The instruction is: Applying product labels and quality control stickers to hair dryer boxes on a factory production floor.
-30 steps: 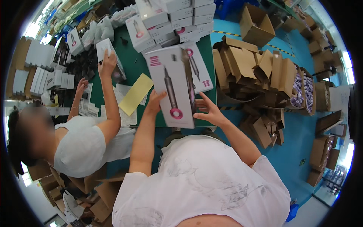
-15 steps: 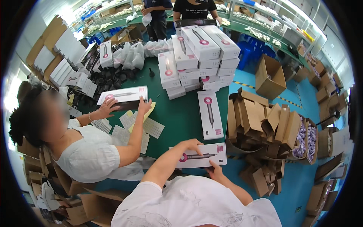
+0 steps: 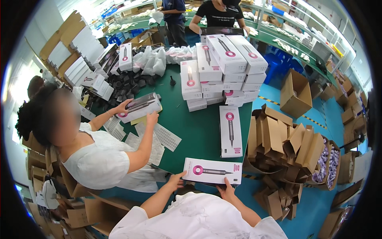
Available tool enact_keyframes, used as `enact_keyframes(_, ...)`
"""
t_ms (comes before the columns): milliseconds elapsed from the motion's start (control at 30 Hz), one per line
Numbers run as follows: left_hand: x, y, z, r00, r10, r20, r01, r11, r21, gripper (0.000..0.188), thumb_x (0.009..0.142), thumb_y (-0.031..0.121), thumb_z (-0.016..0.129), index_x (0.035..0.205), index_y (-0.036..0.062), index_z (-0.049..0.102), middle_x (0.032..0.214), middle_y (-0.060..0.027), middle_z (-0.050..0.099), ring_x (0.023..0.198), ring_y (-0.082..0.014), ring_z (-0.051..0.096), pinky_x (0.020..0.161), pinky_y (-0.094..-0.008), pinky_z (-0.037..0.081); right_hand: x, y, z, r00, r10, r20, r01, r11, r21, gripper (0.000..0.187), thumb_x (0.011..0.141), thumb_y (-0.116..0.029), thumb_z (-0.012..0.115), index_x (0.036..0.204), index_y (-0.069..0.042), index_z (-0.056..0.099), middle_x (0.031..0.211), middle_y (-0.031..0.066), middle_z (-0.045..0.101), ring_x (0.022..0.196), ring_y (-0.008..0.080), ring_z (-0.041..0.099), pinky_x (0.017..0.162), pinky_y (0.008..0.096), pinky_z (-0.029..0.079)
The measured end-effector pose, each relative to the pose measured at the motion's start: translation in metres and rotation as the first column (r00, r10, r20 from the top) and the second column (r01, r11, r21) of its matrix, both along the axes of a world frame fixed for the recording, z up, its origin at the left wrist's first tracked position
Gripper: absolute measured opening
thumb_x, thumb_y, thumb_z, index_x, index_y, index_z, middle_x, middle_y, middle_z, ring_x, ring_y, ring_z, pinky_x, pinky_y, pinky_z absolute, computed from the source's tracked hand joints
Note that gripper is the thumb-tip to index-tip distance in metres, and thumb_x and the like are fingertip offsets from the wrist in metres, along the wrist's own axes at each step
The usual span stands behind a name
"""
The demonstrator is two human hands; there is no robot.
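Note:
A white hair dryer box (image 3: 213, 170), printed with a grey dryer with a pink ring, is held in front of me at the table's near edge. My left hand (image 3: 177, 181) is closed on its left end, thumb at the corner. Along the near edge, my right hand (image 3: 227, 191) grips the box, with the thumb on the front face and the other fingers partly hidden underneath. Just beyond it, a similar box (image 3: 230, 131) lies lengthwise on the green table (image 3: 187, 139). Farther back rises a stack of matching boxes (image 3: 225, 51).
To my left, a co-worker holds another box (image 3: 140, 104) above sticker sheets (image 3: 167, 136). Black parts (image 3: 125, 81) and bagged items (image 3: 153, 61) lie beyond. Cartons with folded cardboard (image 3: 274, 139) stand to my right. Two more people stand at the far side.
My left hand has moved from the top of the box to its left end. My right hand stays at the near edge. The co-worker's box has tilted, showing its printed face.

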State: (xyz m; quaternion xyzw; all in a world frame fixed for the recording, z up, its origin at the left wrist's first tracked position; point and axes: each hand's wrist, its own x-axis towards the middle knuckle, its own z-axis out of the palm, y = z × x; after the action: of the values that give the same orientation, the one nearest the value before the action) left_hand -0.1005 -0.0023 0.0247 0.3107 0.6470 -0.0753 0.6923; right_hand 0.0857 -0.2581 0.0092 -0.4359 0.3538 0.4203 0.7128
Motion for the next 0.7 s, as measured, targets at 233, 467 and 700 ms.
enact_keyframes(233, -0.002, -0.018, -0.006, 0.966, 0.066, 0.249, -0.048, 0.996, -0.078, 0.069, 0.076, 0.043, 0.085, 0.122, 0.0007, 0.058, 0.108, -0.019, 0.064, 0.094, -0.0358, 0.065, 0.083, -0.0486, 0.056, 0.002, -0.015, 0.008, 0.981, 0.111, -0.162, -0.104, 0.993, 0.048, 0.075, 0.091, -0.034, 0.074, 0.147, -0.008, 0.031, 0.15, 0.0252, 0.035, 0.14, 0.0452, 0.033, 0.111, 0.0633, 0.038)
enact_keyframes(467, -0.003, -0.019, 0.028, 0.991, -0.129, -0.023, 0.127, 0.988, -0.09, 0.078, 0.067, 0.07, 0.079, 0.102, 0.0016, 0.067, 0.086, -0.01, 0.068, 0.066, -0.0233, 0.065, 0.049, -0.0338, 0.053, 0.003, -0.043, 0.045, 0.957, 0.246, -0.156, -0.243, 0.969, 0.039, 0.053, 0.091, -0.028, 0.074, 0.129, -0.002, 0.048, 0.129, 0.0275, 0.05, 0.123, 0.0447, 0.052, 0.104, 0.0623, 0.046)
enact_keyframes(700, 0.008, -0.001, 0.095, 0.922, 0.117, 0.368, -0.115, 0.993, -0.028, 0.061, 0.085, 0.072, 0.059, 0.094, 0.0133, 0.069, 0.071, -0.0079, 0.062, 0.051, -0.0225, 0.055, 0.047, -0.0368, 0.046, 0.03, -0.003, 0.148, 0.78, 0.482, 0.399, -0.306, 0.85, -0.428, 0.039, 0.093, -0.035, 0.069, 0.081, 0.002, 0.066, 0.063, 0.0136, 0.066, 0.052, 0.0244, 0.066, 0.051, 0.0365, 0.057)
